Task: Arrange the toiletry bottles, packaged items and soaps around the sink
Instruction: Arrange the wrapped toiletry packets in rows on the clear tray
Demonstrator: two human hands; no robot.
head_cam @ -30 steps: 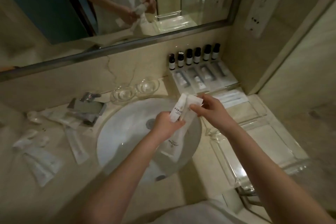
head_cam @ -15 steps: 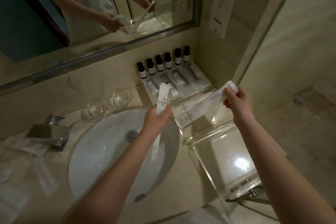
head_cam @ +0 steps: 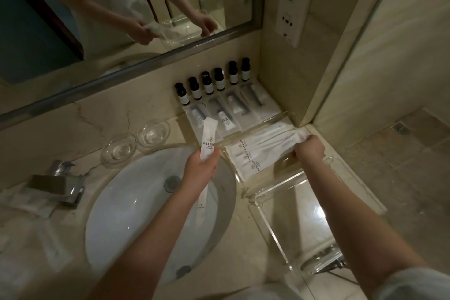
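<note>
My left hand (head_cam: 201, 169) grips a long white packet (head_cam: 208, 140) upright over the right edge of the white sink (head_cam: 131, 204). My right hand (head_cam: 309, 150) holds the far end of the white sachets (head_cam: 255, 153), which lie side by side in the back of a clear acrylic tray (head_cam: 299, 221) right of the sink. Behind the tray, several dark bottles (head_cam: 213, 83) stand in a row along the wall. White packaged tubes (head_cam: 231, 111) lie flat in front of them.
Two clear glass dishes (head_cam: 136, 142) sit behind the sink. A chrome faucet (head_cam: 58, 184) stands at the left, with more white packets (head_cam: 29, 207) blurred on the counter beyond it. A mirror (head_cam: 121, 19) hangs above; a wall corner closes the right side.
My right hand has carried a sachet from the sink to the tray and lowered it onto the others there. The left hand keeps its long packet. The camera view has swung rightward.
</note>
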